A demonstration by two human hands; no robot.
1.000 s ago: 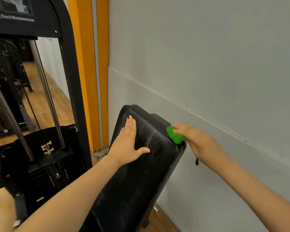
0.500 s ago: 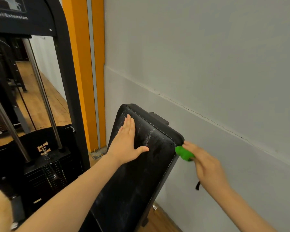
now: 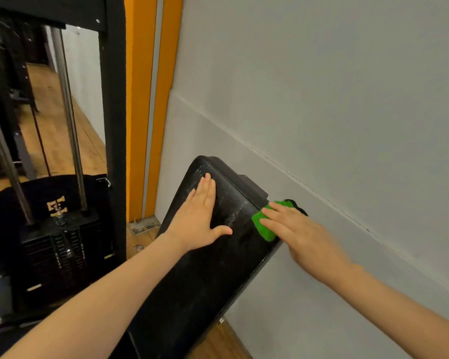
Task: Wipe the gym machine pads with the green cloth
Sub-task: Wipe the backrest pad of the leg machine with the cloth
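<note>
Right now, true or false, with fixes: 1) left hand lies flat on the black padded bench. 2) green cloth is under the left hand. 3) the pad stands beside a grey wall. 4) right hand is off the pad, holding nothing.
1) True: the left hand lies flat on the black padded bench.
2) False: the green cloth is under the right hand, at the pad's right edge.
3) True: the grey wall is just right of it.
4) False: it presses the cloth against the pad.
</note>
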